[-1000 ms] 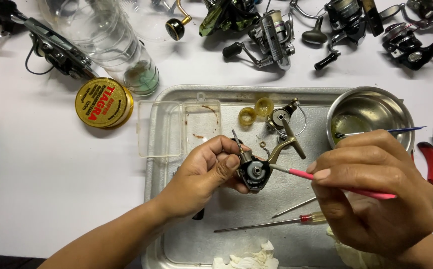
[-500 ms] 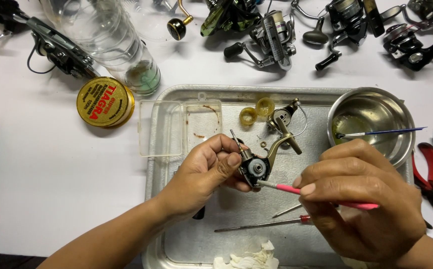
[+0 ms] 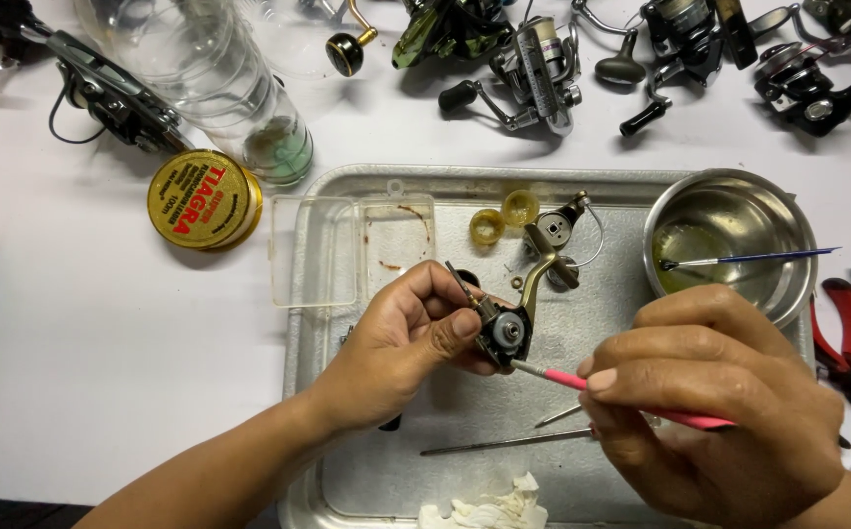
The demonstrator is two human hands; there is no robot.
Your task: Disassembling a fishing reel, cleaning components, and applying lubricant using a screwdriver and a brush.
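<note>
Since the earlier frame, right hand (image 3: 709,411) has drawn the pink-handled brush (image 3: 631,397) in closer; its tip now touches the reel body (image 3: 504,333), whereas a second ago it sat further right. Left hand (image 3: 411,338) is clenched around the reel body, thumb and fingers pinching it above the middle of the metal tray (image 3: 347,470). Right hand grasps the brush handle between thumb and forefinger. Steel bowl (image 3: 788,284) stands at the tray's right rear corner, a blue brush (image 3: 749,260) resting in it. Clear plastic box (image 3: 347,250) overlaps the tray's left rear edge. Yellow tin (image 3: 205,199) lies left of the tray, well apart. Wadded tissue (image 3: 489,509) sits at the tray's near edge.
</note>
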